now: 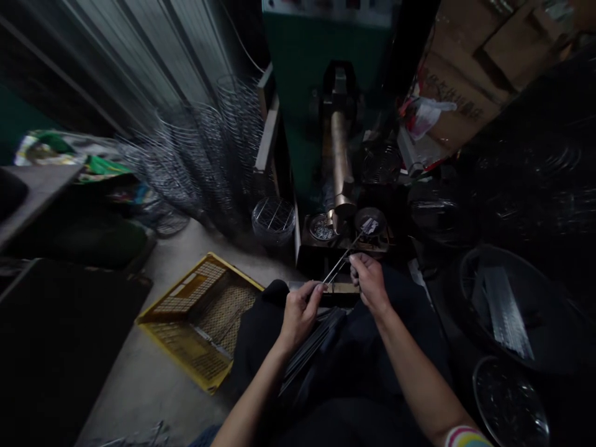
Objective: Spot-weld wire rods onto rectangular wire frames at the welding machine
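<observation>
My left hand (300,310) pinches the lower end of a thin metal rod (339,263), which slants up and away to the right. My right hand (369,280) is closed beside the rod, with thumb and fingertips pressed together; whatever small piece they hold is too dark to make out. Past the rod's far end sits a dark round dish (370,221) with small pale pieces in it. Left of that, a second dish (322,228) holds small shiny metal bits, under the copper-coloured arm (341,161) of a green machine (295,74). Several loose rods (310,351) lie across my lap.
A yellow plastic crate (205,323) is on the floor at left. Behind it stand tall stacks of wire rings (195,155), with a round wire grid (274,218) nearer the machine. At right, a dark basin (470,279) contains a bundle of metal strips (506,313). Cardboard boxes (470,81) are behind.
</observation>
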Demonstrator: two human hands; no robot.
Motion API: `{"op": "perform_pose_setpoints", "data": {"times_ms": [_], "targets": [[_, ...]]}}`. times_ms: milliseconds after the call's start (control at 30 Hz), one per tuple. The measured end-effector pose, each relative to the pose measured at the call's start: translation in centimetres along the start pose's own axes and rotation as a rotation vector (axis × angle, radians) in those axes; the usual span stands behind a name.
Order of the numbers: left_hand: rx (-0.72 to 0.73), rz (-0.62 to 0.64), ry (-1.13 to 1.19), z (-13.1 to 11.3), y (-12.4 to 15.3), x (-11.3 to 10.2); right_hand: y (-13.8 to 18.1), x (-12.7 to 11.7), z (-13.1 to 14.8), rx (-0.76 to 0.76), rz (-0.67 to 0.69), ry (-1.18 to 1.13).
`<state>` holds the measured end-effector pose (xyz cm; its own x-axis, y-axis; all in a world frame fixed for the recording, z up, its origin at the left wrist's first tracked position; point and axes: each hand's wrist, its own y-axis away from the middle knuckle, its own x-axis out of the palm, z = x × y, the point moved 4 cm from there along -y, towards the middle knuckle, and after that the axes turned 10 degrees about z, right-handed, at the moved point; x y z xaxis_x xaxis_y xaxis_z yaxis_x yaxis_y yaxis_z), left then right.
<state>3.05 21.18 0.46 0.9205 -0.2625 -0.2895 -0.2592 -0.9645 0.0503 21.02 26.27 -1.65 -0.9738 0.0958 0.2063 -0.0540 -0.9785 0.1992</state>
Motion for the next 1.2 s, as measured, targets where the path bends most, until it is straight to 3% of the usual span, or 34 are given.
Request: {"op": "perform_pose_setpoints", "data": {"times_ms": [367,1200], "targets": [[0.049,-0.095,-0.111,-0.7,-0.1,-1.4,-1.2,2.4,1.0,-0.048,0.049,-0.014],[0.097,-0.157,-0.147,-0.8,-1.5,-2.0,-3.1,2.6,1.6,-0.077,0.129,-0.053]]}}
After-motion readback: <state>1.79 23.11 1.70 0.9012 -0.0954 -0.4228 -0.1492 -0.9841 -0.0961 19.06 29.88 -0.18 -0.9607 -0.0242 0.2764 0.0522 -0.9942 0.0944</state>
